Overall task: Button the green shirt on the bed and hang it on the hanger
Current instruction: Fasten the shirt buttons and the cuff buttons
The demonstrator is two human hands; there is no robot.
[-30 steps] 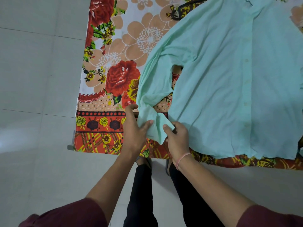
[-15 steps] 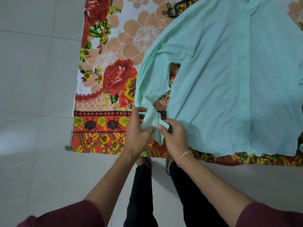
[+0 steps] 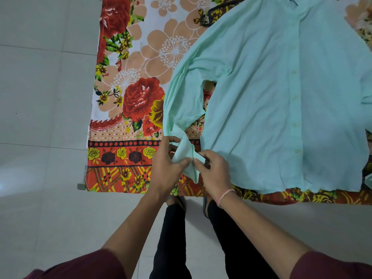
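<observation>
Green shirt (image 3: 261,117), its cuff (image 3: 187,156) at lower centre: left hand (image 3: 167,170) and right hand (image 3: 215,172), apart a second ago, now pinch it together, likely fastening its button

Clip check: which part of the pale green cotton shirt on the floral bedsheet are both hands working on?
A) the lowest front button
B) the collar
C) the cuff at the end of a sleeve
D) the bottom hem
C: the left hand and the right hand both pinch the cuff of the pale green cotton shirt, away from collar, hem and front buttons.
</observation>
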